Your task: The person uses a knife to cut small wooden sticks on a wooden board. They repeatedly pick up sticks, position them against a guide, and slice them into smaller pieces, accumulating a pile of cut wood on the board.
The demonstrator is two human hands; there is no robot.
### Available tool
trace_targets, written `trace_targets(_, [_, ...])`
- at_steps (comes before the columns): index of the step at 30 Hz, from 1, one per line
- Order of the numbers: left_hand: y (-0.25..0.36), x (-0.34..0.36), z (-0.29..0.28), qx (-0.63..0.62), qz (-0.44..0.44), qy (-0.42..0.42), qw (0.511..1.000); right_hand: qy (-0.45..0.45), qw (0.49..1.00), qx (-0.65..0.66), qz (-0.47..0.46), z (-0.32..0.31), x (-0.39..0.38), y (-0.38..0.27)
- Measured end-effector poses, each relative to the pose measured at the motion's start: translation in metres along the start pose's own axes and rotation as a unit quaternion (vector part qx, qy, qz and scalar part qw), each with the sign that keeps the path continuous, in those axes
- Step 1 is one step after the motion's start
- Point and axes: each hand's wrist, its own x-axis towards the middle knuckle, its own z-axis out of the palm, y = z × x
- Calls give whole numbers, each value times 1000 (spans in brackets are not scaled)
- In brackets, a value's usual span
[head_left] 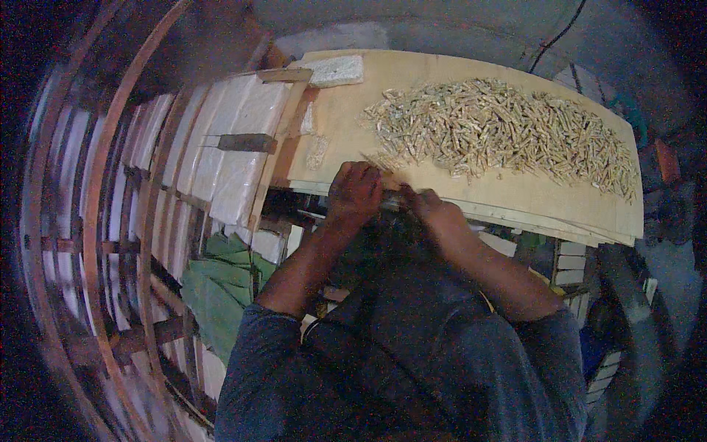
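Observation:
A broad heap of small, slim tan pieces (486,121), like short wooden sticks or pegs, covers much of a pale plywood board (342,99). At the board's near edge my left hand (357,193) is closed, and a few thin tan sticks (381,162) poke out beyond its fingers. Just to its right, my right hand (440,217) has curled fingers close to the left fingertips. Between the two hands is a small tan shape (394,179), smeared by motion. What my right fingers hold is hidden.
Left of the board stand plastic-wrapped white stacks (247,110), with a dark block (247,142) on top. A wrapped white slab (336,71) lies at the board's far left. Green folded material (217,283) sits lower left, beside long wooden slats (92,199).

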Motion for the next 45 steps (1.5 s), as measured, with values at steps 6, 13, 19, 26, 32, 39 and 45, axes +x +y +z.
trace_targets(6, [-13, -8, 13, -17, -10, 10, 1000, -7, 1000, -5, -20, -5, 1, 0])
trace_targets(13, [-6, -4, 7, -4, 13, -15, 1000, -23, 1000, 10, 10, 2, 6, -2])
trace_targets(19, [-14, -14, 14, -32, -35, 0, 999, 2, 998, 2, -55, -28, -10, -13])
trace_targets(26, [-3, -4, -6, 33, 19, -49, 998, 20, 998, 25, -53, -6, 3, -7])
trace_targets(32, [-13, -19, 7, -16, -10, 37, 999, -30, 999, -3, -46, -33, -19, -19])
trace_targets(39, [-8, -12, -2, 23, 38, -21, 999, -5, 999, 43, -28, 14, 16, -4])
trace_targets(45, [-15, -21, 4, 28, 41, 60, 997, 13, 997, 24, -70, -27, -25, -13])
